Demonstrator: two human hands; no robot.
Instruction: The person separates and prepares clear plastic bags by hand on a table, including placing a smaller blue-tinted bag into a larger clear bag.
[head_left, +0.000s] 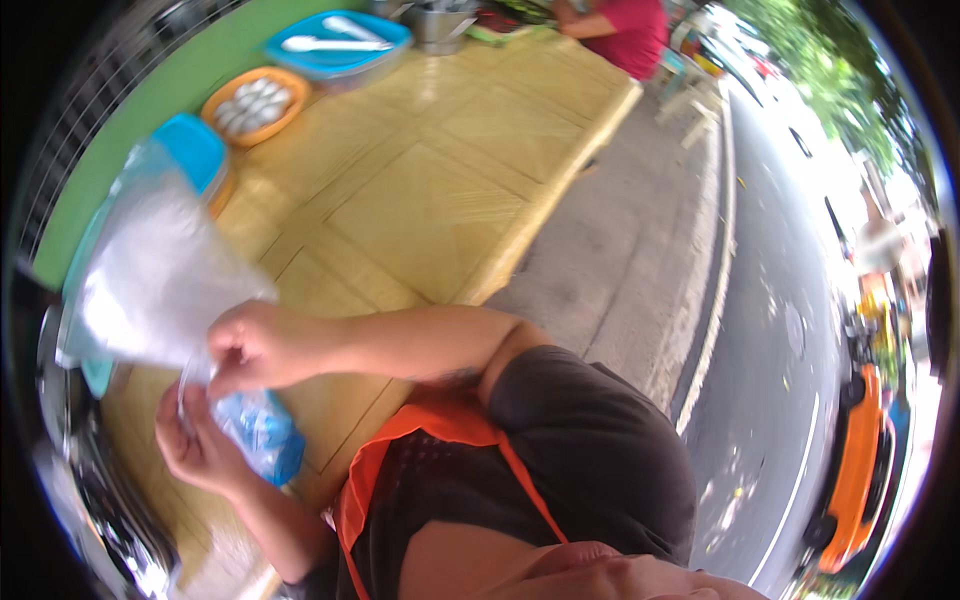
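Note:
My right hand (255, 343) pinches the gathered neck of a large clear plastic bag (161, 277) holding white contents that I cannot identify. Close below it, my left hand (193, 439) grips a thin strip of clear plastic between thumb and fingers, at the same end of the bag. The filled part of the bag extends away from my hands, over a teal container or tray (96, 375) that it partly hides. Just beside my left hand, a blue and white plastic packet (266, 435) lies on the wood-patterned table (427, 217).
Along the green ledge (150, 101) stand a blue-lidded container (196, 154), an orange basket of eggs (255, 109), a blue-lidded tub (341, 60) with white utensils and a metal pot (442, 30). Shiny metalware (112, 487) borders the near left. A person in magenta (626, 34) is at the far end.

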